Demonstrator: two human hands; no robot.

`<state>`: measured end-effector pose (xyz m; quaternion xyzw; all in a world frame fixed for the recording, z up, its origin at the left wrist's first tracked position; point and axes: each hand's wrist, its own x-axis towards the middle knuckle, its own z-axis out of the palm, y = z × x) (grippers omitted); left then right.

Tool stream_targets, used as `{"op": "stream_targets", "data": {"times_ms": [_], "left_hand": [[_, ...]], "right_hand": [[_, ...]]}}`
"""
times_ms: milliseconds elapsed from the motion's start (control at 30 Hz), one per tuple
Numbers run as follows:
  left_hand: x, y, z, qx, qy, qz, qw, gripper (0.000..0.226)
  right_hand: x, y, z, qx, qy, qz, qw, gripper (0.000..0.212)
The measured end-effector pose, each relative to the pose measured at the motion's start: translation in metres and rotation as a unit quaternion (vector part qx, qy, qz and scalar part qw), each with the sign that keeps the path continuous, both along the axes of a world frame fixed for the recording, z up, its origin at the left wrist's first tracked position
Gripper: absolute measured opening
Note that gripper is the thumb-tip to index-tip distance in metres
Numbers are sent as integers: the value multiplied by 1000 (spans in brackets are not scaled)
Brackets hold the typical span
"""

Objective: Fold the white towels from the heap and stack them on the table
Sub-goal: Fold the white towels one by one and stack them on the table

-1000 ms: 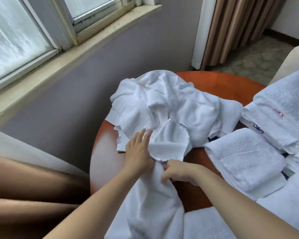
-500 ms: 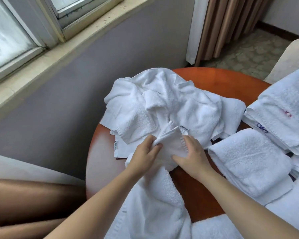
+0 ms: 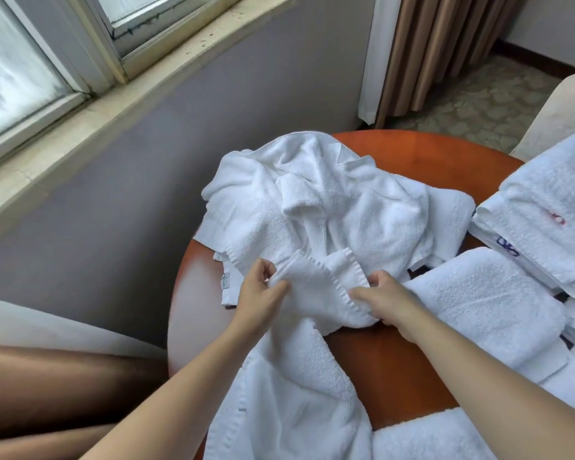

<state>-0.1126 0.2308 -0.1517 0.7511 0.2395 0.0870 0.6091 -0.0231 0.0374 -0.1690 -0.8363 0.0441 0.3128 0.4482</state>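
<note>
Pinching one towel [image 3: 316,287] by its hemmed edge, my left hand [image 3: 261,293] and right hand [image 3: 384,298] both clamped on it, near side of the table [image 3: 422,154], just before the heap [image 3: 329,200]. Step judged: finding corners. Next: draw the edge taut. Folded towels [image 3: 485,303] lie right. No container seen.

A small white tag [image 3: 225,281] is sticking out at the left edge of the towel heap [image 3: 329,200], carrying grey lettering too small to read. On the folded stack [image 3: 545,190] at the right, blue stitching [image 3: 508,246] and a red mark [image 3: 557,219] are showing, neither legible.
</note>
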Motion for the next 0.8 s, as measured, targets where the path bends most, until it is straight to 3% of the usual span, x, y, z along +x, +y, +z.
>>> {"op": "stream_targets", "data": {"times_ms": [67, 200, 267, 333, 400, 567, 700, 800], "left_hand": [[-2, -1, 0, 8, 32, -74, 997, 20], [-16, -5, -1, 132, 104, -227, 959, 14], [-25, -11, 3, 170, 91, -238, 952, 13], [-31, -19, 12, 199, 57, -219, 954, 15], [-35, -27, 22, 193, 43, -206, 959, 25], [-46, -49, 52, 202, 78, -250, 944, 63], [-65, -72, 67, 228, 87, -223, 944, 52], [-78, -83, 74, 197, 93, -201, 955, 45]], "right_hand": [[-6, 0, 1, 10, 8, 24, 1000, 9], [-4, -17, 10, -42, -30, 55, 997, 20], [0, -29, 18, -149, -72, 146, 975, 20], [1, -40, 27, -254, -100, 205, 940, 35], [0, -49, 36, -274, -109, 207, 933, 42], [-14, -65, 68, -201, -127, 230, 944, 55], [-28, -78, 91, -49, -103, 198, 973, 33], [-39, -90, 106, 19, -65, 190, 979, 35]]}}
